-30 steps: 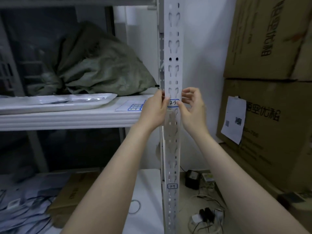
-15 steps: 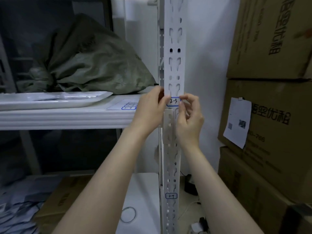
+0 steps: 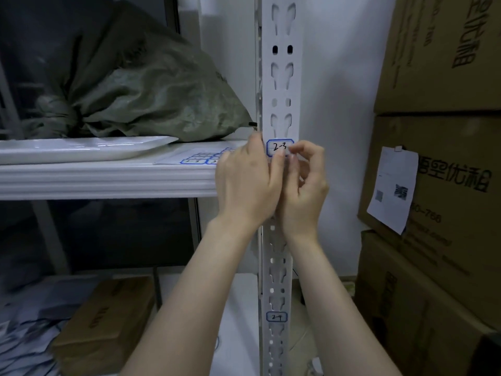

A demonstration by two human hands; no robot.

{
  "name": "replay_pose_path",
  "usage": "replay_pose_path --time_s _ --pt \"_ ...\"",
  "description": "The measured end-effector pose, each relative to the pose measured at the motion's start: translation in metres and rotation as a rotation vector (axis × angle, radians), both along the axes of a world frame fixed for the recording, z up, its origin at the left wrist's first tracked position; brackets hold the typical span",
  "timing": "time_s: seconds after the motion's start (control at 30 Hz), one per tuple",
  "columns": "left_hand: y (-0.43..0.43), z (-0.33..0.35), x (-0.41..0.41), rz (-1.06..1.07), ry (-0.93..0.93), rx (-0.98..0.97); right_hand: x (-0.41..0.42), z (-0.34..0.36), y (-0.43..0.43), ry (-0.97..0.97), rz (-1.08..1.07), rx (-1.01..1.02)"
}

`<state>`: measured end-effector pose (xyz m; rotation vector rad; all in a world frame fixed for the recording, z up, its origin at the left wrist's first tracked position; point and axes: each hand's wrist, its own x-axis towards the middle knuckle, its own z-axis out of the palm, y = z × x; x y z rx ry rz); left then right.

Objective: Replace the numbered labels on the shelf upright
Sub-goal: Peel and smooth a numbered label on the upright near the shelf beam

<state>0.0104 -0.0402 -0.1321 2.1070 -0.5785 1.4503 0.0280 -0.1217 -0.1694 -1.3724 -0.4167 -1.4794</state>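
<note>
Head view: the 2-3 label (image 3: 280,147) sits on the shelf upright (image 3: 280,85) at shelf level. The left grip (image 3: 249,183) curls round the upright's edge, thumb just below the label. The right grip (image 3: 305,183) pinches the label's lower right corner. Risk: so thin a corner hold may tear the paper or slip off.

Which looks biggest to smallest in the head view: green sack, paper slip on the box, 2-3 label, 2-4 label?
1. green sack
2. paper slip
3 and 4. 2-3 label looks slightly larger than 2-4 label, but 2-4 sits farther from the camera, so that pair stays unranked.
</note>
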Motion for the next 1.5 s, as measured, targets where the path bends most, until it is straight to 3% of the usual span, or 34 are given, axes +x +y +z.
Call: replay_pose_path --time_s 0.37,0.5,0.63,0.93,1.13,1.5 --pt "-0.007 0.002 0.004 0.063 0.004 -0.048 0.000 0.005 0.005 -0.028 -0.062 0.004" --pt "-0.008 0.013 -0.001 0.098 0.103 -0.028 -0.005 0.006 0.004 0.013 -0.060 -0.010" --pt "-0.008 0.011 0.002 0.098 0.061 -0.040 -0.010 0.006 0.002 0.068 -0.060 -0.040" --pt "-0.009 0.008 0.006 0.054 0.142 -0.068 -0.010 0.010 0.004 0.263 0.326 0.163" --pt "-0.014 0.014 0.003 0.145 0.206 -0.012 -0.010 0.011 -0.002 0.251 0.631 0.291" --pt "-0.026 0.014 0.008 0.213 0.203 -0.163 -0.010 0.006 -0.002 0.260 0.727 0.311"
